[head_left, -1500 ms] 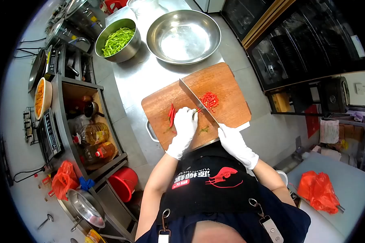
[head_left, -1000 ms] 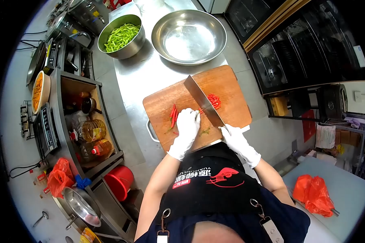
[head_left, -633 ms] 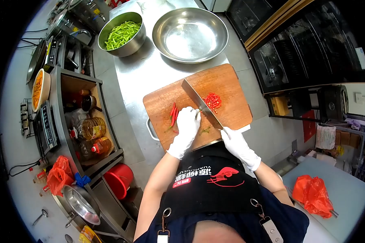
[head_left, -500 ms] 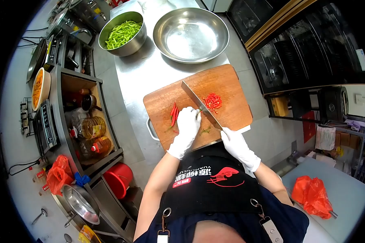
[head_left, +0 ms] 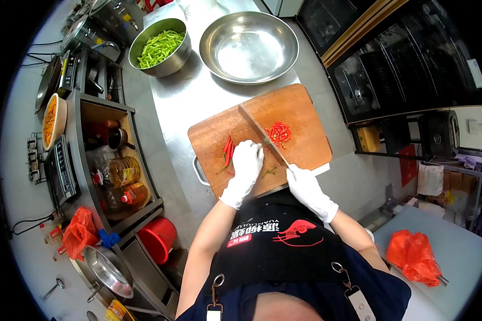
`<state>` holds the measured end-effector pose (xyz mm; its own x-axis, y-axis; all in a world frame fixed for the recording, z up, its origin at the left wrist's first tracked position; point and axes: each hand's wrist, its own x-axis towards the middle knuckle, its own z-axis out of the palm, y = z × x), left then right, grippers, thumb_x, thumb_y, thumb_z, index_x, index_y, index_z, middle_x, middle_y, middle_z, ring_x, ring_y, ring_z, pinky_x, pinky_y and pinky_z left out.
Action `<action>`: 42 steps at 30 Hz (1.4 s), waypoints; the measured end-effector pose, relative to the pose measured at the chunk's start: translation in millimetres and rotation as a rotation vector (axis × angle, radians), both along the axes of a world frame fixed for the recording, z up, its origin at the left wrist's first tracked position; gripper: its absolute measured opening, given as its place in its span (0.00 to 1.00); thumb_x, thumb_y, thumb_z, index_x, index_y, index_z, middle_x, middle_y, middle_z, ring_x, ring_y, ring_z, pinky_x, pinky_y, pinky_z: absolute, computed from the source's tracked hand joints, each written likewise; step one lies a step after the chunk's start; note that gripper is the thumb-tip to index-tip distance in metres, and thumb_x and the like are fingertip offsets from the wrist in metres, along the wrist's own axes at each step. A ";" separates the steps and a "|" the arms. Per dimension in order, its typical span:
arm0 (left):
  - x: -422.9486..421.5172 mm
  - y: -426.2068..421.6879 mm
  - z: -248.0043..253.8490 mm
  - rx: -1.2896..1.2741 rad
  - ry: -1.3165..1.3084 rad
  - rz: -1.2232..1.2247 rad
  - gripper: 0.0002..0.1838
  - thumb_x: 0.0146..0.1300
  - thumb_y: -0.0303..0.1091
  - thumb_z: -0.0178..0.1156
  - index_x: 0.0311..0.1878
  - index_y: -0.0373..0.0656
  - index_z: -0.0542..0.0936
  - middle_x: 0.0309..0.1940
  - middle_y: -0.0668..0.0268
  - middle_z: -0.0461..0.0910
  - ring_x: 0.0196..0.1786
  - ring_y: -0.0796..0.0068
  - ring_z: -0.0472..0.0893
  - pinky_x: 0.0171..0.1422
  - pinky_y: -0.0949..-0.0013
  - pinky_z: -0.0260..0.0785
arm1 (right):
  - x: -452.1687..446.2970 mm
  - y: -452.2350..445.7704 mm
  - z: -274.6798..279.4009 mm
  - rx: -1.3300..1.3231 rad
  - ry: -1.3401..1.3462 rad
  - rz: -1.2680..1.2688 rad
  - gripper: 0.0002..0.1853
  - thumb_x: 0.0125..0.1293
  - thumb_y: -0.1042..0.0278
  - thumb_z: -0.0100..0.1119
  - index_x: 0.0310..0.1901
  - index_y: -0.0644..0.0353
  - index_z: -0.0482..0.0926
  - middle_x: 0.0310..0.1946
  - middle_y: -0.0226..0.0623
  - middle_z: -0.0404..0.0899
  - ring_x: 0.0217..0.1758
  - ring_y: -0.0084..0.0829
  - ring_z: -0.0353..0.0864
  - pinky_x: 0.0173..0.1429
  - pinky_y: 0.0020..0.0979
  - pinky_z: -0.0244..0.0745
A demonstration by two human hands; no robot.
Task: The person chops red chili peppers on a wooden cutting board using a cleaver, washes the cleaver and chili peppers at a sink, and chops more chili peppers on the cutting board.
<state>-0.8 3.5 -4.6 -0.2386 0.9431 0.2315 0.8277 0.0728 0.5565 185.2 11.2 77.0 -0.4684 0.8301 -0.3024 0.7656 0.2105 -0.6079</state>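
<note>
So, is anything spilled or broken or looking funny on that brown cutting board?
Nothing looks spilled or broken. The only slightly messy bit is some green scraps lying loose on the cutting board, apart from the pile of chopped red chillies. That's probably just normal chopping mess.

Cutting board (head_left: 305, 150), on table (head_left: 171, 112). On the board, right part: chopped chillies (head_left: 279, 134); across the middle: cleaver (head_left: 260, 130), in the right hand (head_left: 309, 191) at the near edge; left part: whole chillies (head_left: 228, 151), just beside the left hand (head_left: 247, 161); near edge, between the hands: stem scraps (head_left: 269, 172). Behind the board: basin (head_left: 249, 48); behind and left: bowl (head_left: 171, 66) containing cut beans (head_left: 160, 47). Left of the board, well apart: cabinet (head_left: 144, 212) with bottles (head_left: 122, 172) inside. Right of the board, well apart, nearer the person: counter (head_left: 460, 241) bearing bag (head_left: 415, 258).
</note>
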 end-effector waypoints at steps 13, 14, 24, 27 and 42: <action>-2.3 -11.9 -2.1 0.078 -0.167 -0.005 0.21 0.52 0.30 0.71 0.50 0.42 0.80 0.32 0.63 0.77 0.38 0.60 0.76 0.44 0.60 0.69 | 20.4 23.9 -0.3 -0.454 0.195 -0.292 0.17 0.71 0.62 0.47 0.48 0.67 0.81 0.19 0.41 0.77 0.17 0.31 0.75 0.28 0.34 0.73; -2.0 -12.6 -1.5 0.072 -0.156 -0.007 0.20 0.52 0.30 0.71 0.50 0.42 0.80 0.32 0.63 0.78 0.38 0.61 0.76 0.44 0.60 0.69 | 20.8 24.2 0.6 -0.478 0.192 -0.305 0.17 0.71 0.62 0.47 0.48 0.67 0.81 0.19 0.42 0.77 0.18 0.31 0.76 0.29 0.35 0.73; -12.6 4.5 22.0 0.044 -0.029 0.008 0.09 0.54 0.31 0.69 0.39 0.42 0.85 0.32 0.62 0.79 0.39 0.60 0.79 0.46 0.60 0.72 | 22.9 27.5 1.2 -0.432 0.180 -0.273 0.16 0.71 0.61 0.49 0.43 0.68 0.79 0.23 0.50 0.79 0.19 0.37 0.79 0.29 0.39 0.74; -17.3 18.5 30.3 -0.139 0.116 -0.126 0.08 0.54 0.32 0.68 0.37 0.43 0.85 0.32 0.60 0.79 0.39 0.59 0.79 0.47 0.58 0.71 | 24.0 28.0 -1.8 -0.424 0.188 -0.261 0.17 0.72 0.61 0.48 0.44 0.69 0.79 0.22 0.44 0.78 0.17 0.32 0.76 0.25 0.35 0.72; -29.1 36.1 35.6 -0.313 0.283 -0.405 0.09 0.53 0.38 0.69 0.33 0.44 0.86 0.31 0.61 0.81 0.40 0.60 0.81 0.46 0.58 0.71 | 27.0 27.7 -9.0 -0.437 0.183 -0.276 0.18 0.71 0.60 0.50 0.46 0.70 0.78 0.29 0.53 0.82 0.27 0.41 0.82 0.33 0.40 0.76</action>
<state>-29.9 39.6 31.0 0.1859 0.9800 -0.0705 0.9370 -0.1553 0.3128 212.2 39.0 68.1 -0.3288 0.7450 -0.5805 0.6300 -0.2848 -0.7224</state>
